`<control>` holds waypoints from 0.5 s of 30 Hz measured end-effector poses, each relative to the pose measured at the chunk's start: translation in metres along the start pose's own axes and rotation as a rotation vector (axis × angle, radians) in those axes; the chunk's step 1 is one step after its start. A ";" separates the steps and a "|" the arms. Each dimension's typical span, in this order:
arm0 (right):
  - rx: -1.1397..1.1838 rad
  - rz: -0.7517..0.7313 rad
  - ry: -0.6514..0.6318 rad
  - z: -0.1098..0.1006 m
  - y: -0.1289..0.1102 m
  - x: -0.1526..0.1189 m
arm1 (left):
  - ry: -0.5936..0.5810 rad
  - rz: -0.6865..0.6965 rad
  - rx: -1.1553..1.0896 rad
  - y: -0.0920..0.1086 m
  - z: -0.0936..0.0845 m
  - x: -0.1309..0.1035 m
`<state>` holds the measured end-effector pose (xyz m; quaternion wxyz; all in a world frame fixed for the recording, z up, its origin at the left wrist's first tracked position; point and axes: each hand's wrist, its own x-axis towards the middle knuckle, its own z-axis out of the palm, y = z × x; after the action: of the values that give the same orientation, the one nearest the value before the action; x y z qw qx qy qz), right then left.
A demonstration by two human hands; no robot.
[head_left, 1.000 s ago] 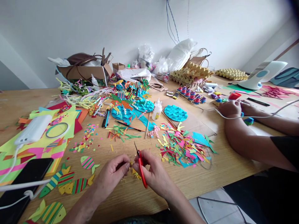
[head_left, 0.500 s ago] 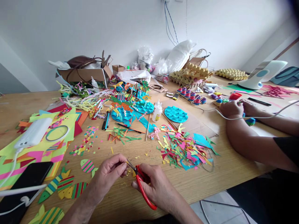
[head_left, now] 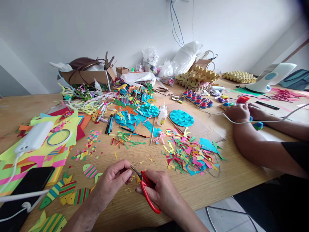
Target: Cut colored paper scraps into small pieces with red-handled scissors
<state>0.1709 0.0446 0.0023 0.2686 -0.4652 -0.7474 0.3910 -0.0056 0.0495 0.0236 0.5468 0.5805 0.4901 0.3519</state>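
Note:
My right hand (head_left: 158, 190) is closed round a pair of red-handled scissors (head_left: 150, 200), whose blades point up and left. The blade tips meet the fingertips of my left hand (head_left: 118, 177). Thumb and forefinger of that hand are pinched together on something too small to make out. Tiny yellow paper snippets (head_left: 127, 190) lie on the table beneath. Left of my hands are striped paper fish (head_left: 82, 195), among them a pink and green one (head_left: 90, 171).
A heap of coloured paper scraps (head_left: 190, 153) lies to the right. Ahead stand a glue bottle (head_left: 162, 116) and a blue egg-carton piece (head_left: 182, 118). A black phone (head_left: 26, 196) and a white power bank (head_left: 35, 137) are at left. Another person's hands (head_left: 238, 112) work at right.
The scissors have shifted very slightly, with their handles a little higher and further left. My left hand stays almost still. The other person's hands have moved slightly left.

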 end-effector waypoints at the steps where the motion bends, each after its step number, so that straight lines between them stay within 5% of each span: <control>1: -0.004 -0.001 0.000 0.000 0.001 0.000 | -0.002 -0.001 0.005 0.000 0.000 0.000; 15: -0.116 -0.006 -0.046 -0.006 0.005 -0.003 | 0.016 -0.012 0.044 0.000 -0.003 -0.002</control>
<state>0.1797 0.0458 0.0012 0.2248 -0.4687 -0.7762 0.3567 -0.0093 0.0486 0.0248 0.5321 0.5866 0.5056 0.3423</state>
